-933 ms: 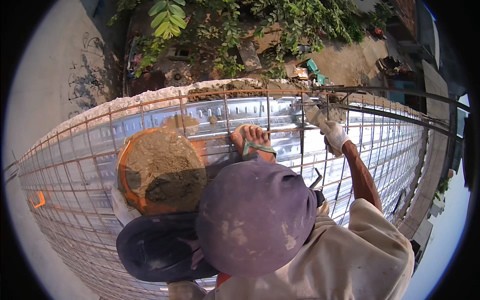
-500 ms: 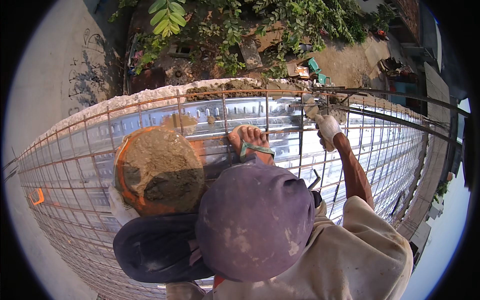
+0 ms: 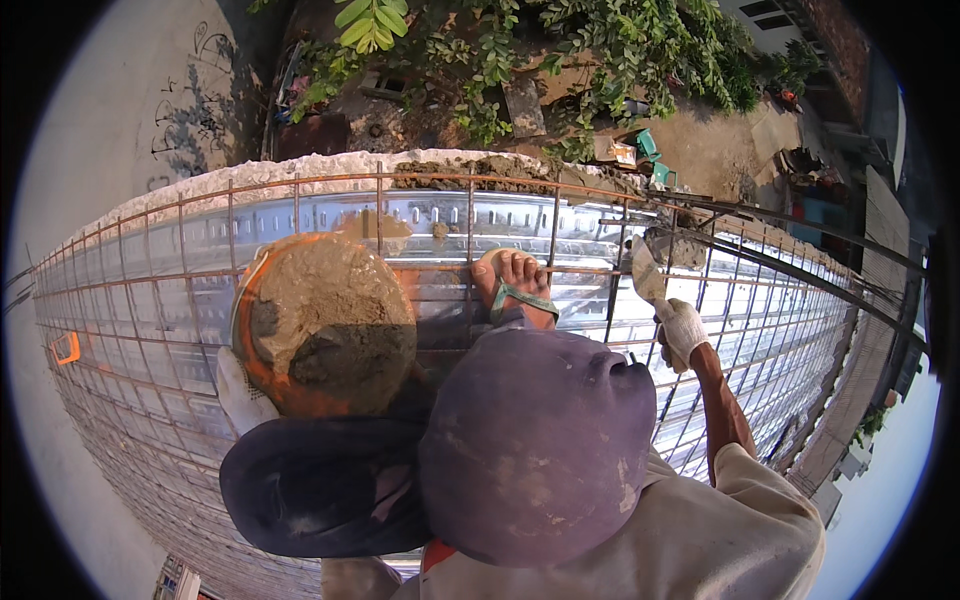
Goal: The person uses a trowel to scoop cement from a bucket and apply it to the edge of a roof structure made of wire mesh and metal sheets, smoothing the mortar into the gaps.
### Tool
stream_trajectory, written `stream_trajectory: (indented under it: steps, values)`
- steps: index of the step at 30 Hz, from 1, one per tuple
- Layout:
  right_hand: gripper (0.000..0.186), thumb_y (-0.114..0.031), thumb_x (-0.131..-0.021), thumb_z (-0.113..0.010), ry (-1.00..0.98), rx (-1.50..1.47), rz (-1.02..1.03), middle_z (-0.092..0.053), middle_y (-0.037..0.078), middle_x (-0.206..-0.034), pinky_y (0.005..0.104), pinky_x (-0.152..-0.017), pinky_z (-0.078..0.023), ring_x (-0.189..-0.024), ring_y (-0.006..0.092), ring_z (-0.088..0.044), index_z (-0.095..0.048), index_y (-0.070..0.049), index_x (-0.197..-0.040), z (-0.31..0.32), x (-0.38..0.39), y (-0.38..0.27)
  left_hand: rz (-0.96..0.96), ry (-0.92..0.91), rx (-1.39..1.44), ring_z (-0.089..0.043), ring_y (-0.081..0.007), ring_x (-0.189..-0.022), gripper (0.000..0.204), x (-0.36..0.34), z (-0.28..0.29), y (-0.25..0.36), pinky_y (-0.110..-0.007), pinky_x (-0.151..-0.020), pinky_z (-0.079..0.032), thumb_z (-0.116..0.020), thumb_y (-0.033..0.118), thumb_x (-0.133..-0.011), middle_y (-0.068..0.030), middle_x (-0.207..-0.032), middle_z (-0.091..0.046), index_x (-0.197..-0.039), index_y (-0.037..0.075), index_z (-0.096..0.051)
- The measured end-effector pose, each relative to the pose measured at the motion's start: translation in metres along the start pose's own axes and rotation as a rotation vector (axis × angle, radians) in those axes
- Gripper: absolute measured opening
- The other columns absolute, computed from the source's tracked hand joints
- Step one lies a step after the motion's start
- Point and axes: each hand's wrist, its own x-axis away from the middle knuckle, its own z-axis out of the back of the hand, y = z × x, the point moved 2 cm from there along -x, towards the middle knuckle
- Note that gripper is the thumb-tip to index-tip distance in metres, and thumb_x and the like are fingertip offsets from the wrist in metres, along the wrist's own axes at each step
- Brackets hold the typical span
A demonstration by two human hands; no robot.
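My right hand [image 3: 680, 335], in a pale glove, is closed on a trowel [image 3: 648, 268] whose mortar-smeared blade points up toward a dark mortar patch [image 3: 678, 248] by the rebar. At the left, an orange bucket [image 3: 310, 325] full of wet grey mortar sits over the rebar grid [image 3: 160, 330] and shiny corrugated metal sheet [image 3: 500, 220]. My left hand [image 3: 243, 395], also gloved, is against the bucket's lower left side, its fingers mostly hidden. My bare foot [image 3: 512, 285] in a green-strapped sandal rests between bucket and trowel, above my purple-grey clad knee [image 3: 535, 440].
A rough edge with mortar [image 3: 470, 165] runs beyond the grid, with plants [image 3: 550, 60], dirt ground and clutter below it. Long dark bars [image 3: 800, 275] cross at the right. A pale wall [image 3: 120, 120] stands at the left, and a small orange object [image 3: 66, 348] lies far left.
My right hand has drawn down and right from the mortar patch by the dark bars, and more of the trowel blade shows. The view has shifted slightly; the bucket stays beside my foot.
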Motion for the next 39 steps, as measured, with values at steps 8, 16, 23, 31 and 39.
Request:
stream_trajectory:
  steps: [8,16,23,31,39]
  values:
    - [0.021,-0.021,-0.100,-0.068,0.000,0.331,0.644,-0.072,0.017,-0.088,0.0428,-0.068,-0.057,-0.081,0.0357,-0.075,-0.064,-0.002,-0.107,-0.035,0.066,-0.085,-0.069,-0.050,-0.100,-0.064,-0.0218,-0.109,0.056,0.007,-0.016,0.017,-0.033,-0.095,-0.051,-0.053,0.043,-0.112,-0.0142,-0.123,-0.069,-0.135,-0.007,-0.064]
    - [0.027,-0.029,-0.101,-0.069,-0.230,0.560,0.925,-0.074,0.020,-0.094,0.0479,-0.076,-0.057,-0.088,0.0425,-0.073,-0.066,-0.005,-0.114,-0.091,0.079,-0.207,0.086,0.052,0.275,-0.062,-0.0145,-0.095,0.047,0.022,-0.034,0.026,-0.035,-0.083,-0.051,-0.061,0.039,-0.109,-0.0084,-0.105,-0.069,-0.124,-0.004,-0.068]
    - [0.022,-0.024,-0.094,-0.075,-0.104,0.855,1.528,-0.069,0.015,-0.089,0.0476,-0.070,-0.056,-0.083,0.0395,-0.071,-0.068,-0.007,-0.106,-0.147,0.146,-0.301,-0.092,-0.010,-0.042,-0.066,-0.0299,-0.094,0.035,0.032,-0.048,0.042,-0.041,-0.085,-0.052,-0.060,0.030,-0.107,-0.0194,-0.104,-0.068,-0.125,0.000,-0.066]
    - [0.021,-0.026,-0.099,-0.065,-0.096,1.302,1.651,-0.067,0.019,-0.084,0.0507,-0.070,-0.057,-0.081,0.0413,-0.070,-0.060,-0.005,-0.100,-0.189,0.160,-0.311,-0.637,0.144,-0.588,-0.068,-0.0448,-0.103,0.032,0.050,-0.037,0.048,-0.045,-0.088,-0.054,-0.053,0.023,-0.109,-0.0266,-0.117,-0.069,-0.130,0.003,-0.066]
    - [0.024,-0.020,-0.092,-0.067,-0.127,1.403,1.776,-0.067,0.017,-0.086,0.0481,-0.069,-0.058,-0.080,0.0374,-0.072,-0.059,0.000,-0.103,-0.188,0.174,-0.310,-0.680,0.182,-0.600,-0.067,-0.0456,-0.101,0.035,0.042,-0.056,0.039,-0.046,-0.090,-0.053,-0.053,0.026,-0.109,-0.0255,-0.118,-0.067,-0.130,0.001,-0.066]
